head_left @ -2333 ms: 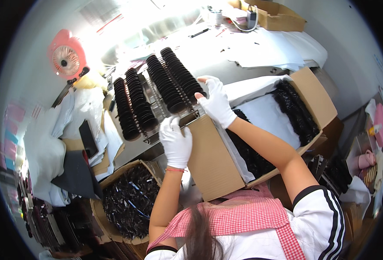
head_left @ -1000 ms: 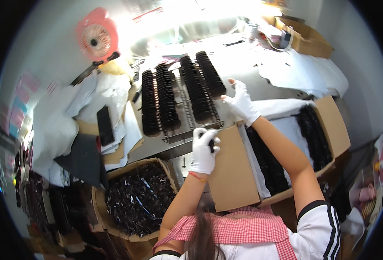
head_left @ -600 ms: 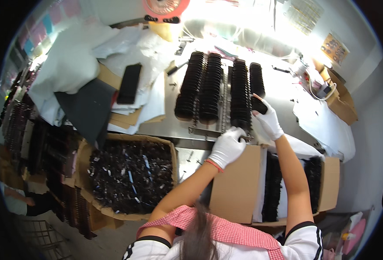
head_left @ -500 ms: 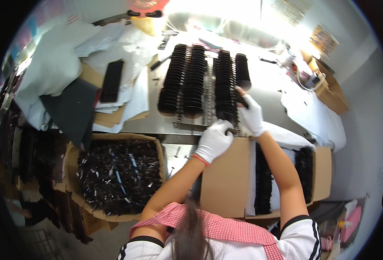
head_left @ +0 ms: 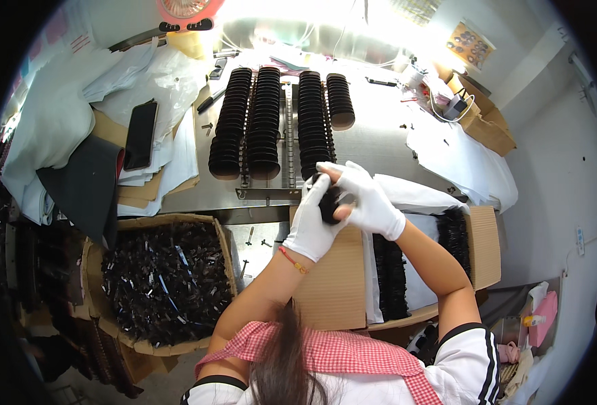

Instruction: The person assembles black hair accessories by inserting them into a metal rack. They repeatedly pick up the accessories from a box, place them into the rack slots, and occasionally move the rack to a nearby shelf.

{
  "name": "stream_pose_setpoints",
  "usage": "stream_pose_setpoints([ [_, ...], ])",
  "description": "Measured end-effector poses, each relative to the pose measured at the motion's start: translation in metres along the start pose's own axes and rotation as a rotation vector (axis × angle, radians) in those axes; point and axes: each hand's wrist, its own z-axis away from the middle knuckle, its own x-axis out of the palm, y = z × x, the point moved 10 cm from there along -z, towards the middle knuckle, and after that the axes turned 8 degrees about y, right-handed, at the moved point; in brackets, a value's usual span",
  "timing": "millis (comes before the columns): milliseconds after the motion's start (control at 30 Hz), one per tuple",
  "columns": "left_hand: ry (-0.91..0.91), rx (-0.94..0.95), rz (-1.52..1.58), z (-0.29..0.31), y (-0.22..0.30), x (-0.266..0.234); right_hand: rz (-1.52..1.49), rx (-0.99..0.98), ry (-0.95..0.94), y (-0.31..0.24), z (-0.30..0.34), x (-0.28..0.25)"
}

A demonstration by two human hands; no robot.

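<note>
Both gloved hands are together in front of the metal rack's near end. My left hand [head_left: 306,226] is closed around a small bundle of black pieces [head_left: 329,205]. My right hand [head_left: 371,204] grips the same bundle from the other side, its thumb pressed to it. The pieces' exact kind is partly hidden by the fingers. Just beyond, rows of thin black rounded pieces stand packed face to face: two on the left [head_left: 229,128] [head_left: 265,125], a longer one [head_left: 313,118] right of the toothed metal rail [head_left: 289,135], and a short one [head_left: 340,101] farthest right.
A carton [head_left: 227,246] of loose black strips stands at lower left. Another open carton [head_left: 484,246] with black bristly rows is at right. A phone [head_left: 140,135] lies on papers at left; a marker [head_left: 211,100], loose screws [head_left: 250,236] and a pink fan [head_left: 188,9] are around.
My hands have come together and drawn nearer from the third row's end. The right hand left the short row's side and now grips black pieces with the left. The whole view shifted.
</note>
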Motion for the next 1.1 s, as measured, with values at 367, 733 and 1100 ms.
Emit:
stream_pose_setpoints([
  [367, 0.136, 0.378, -0.82, -0.017, 0.034, -0.028, -0.524, 0.626, 0.419, 0.215, -0.053, -0.011],
  [733, -0.052, 0.939, -1.493, -0.014, 0.052, -0.006, -0.28, 0.332, 0.189, 0.179, -0.089, 0.008],
  [1100, -0.023, 0.653, -1.033, -0.002, 0.055, -0.007, 0.374, -0.082, 0.348, 0.097, -0.077, -0.014],
])
